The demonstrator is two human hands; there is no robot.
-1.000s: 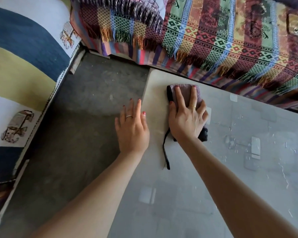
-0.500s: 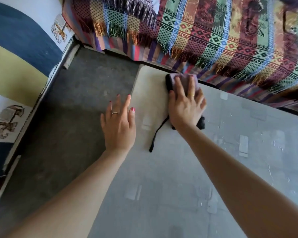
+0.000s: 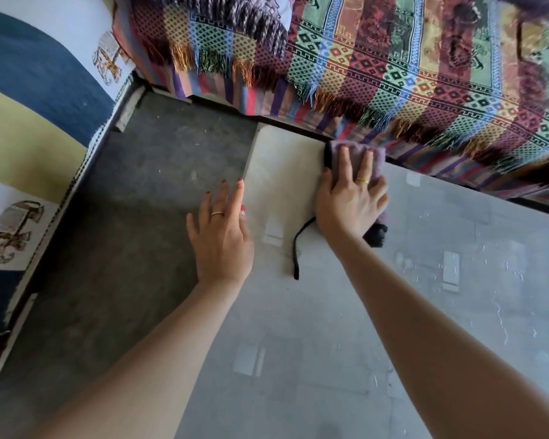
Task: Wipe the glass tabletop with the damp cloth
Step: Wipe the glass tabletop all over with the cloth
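The glass tabletop (image 3: pixel 330 327) fills the lower right of the view, with white streaks and specks across its right part. A purple cloth with black trim (image 3: pixel 374 156) lies at the table's far edge, close to the far left corner. My right hand (image 3: pixel 351 201) presses flat on the cloth, fingers spread toward the sofa. A black strap (image 3: pixel 296 248) trails from the cloth toward me. My left hand (image 3: pixel 222 236) rests flat with fingers apart at the table's left edge, holding nothing.
A sofa under a striped, fringed woven throw (image 3: pixel 409 74) runs along the far side of the table. Grey concrete floor (image 3: pixel 124 232) lies to the left, bordered by a blue, yellow and white rug (image 3: pixel 29 106).
My right hand has pushed the cloth away from me up to the table's far edge. My left hand slid a little left, to the table's left edge.
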